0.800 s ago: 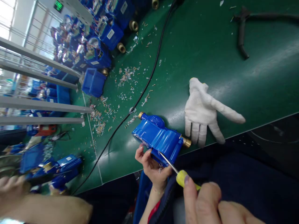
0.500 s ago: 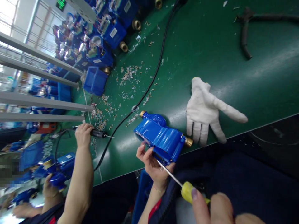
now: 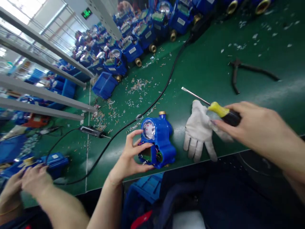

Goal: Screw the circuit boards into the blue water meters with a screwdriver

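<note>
My left hand point(image 3: 133, 151) grips a blue water meter point(image 3: 164, 140) near the table's front edge, thumb and fingers around its open lower compartment. The meter's round clear dial point(image 3: 149, 129) faces up toward me, and some wiring shows inside the compartment. A brass threaded end point(image 3: 162, 113) points away from me. To the right, my right hand point(image 3: 245, 119) is closed round the yellow and black handle of a flathead screwdriver point(image 3: 218, 109). Its blade points up and left, over the table. Beneath the screwdriver lies a white glove point(image 3: 197, 130), partly covered by the handle and hand.
Dark-handled pliers point(image 3: 235, 65) lie at the right. A black cable point(image 3: 164, 90) crosses the green table point(image 3: 205, 70). Several blue meters point(image 3: 133, 49) line the back. A power screwdriver point(image 3: 92, 131) rests at left, near a co-worker's hands point(image 3: 35, 179). Small screws point(image 3: 138, 85) lie scattered.
The screwdriver has moved away from the meter, up and right over the glove. The meter has turned so its dial faces me. The co-worker has let go of the power screwdriver.
</note>
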`<state>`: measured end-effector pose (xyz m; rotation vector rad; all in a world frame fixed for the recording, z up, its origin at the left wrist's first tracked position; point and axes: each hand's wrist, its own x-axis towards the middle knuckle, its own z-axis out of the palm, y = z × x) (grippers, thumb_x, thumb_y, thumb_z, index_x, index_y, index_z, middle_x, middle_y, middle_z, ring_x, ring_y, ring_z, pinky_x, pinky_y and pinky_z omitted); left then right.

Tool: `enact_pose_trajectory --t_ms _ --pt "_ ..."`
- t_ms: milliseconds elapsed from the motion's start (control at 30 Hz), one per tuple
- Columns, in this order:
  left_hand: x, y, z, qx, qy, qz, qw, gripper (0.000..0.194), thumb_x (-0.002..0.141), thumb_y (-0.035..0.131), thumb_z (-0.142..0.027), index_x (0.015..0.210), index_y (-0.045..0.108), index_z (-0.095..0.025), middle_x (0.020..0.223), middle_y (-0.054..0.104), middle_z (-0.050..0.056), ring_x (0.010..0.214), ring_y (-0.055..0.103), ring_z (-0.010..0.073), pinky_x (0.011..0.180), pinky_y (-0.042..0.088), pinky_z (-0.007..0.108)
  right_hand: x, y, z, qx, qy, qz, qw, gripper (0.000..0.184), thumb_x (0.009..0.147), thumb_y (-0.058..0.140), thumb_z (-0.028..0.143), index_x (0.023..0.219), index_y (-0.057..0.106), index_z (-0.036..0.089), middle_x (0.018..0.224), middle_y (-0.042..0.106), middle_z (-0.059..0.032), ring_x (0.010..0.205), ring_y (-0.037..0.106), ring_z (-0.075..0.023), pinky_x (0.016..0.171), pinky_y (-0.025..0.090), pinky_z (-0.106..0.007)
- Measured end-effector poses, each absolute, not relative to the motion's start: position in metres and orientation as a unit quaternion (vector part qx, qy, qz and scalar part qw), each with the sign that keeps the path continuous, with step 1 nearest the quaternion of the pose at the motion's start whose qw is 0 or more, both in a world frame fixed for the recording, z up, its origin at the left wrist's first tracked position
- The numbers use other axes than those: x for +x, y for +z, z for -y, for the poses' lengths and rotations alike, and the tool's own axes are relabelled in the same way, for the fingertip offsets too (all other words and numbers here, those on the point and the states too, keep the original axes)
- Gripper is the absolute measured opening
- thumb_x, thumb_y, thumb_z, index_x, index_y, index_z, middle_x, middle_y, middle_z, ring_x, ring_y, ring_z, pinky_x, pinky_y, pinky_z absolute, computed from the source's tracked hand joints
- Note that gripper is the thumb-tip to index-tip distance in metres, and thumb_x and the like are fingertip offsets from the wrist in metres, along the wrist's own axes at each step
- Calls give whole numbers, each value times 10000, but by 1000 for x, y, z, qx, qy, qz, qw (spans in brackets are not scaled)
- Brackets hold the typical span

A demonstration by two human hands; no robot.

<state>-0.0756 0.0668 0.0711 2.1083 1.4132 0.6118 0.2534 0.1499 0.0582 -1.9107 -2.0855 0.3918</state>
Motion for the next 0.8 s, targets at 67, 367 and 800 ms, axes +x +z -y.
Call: enact_pose_trajectory --t_ms 67,367,800 --pt "-79 95 -85 819 140 -486 270 565 619 805 -320 1148 609 -338 1422 240 74 1336 313 337 1018 443 502 252 35 -173 -677 154 716 70 366 785 675 480 822 602 123 777 566 -107 701 547 -220 583 354 -292" --pt "-22 121 -82 851 0 -455 261 771 585 683 -11 1250 517 -365 1511 200 79 1358 301 342 1016 430 507 235 -7 -183 -676 230 696 67 144 816 596 327 826 563 187 790 610 -79 742 581 -259 576 319 -290" --pt "-13 57 -33 701 284 -653 41 747 609 750 -319 1277 464 -146 1151 634 125 1002 643 252 888 544 362 231 -1 -172 -618 340 680 200 170 670 623 307 780 574 187 747 603 -43 705 556 -217 595 346 -281"
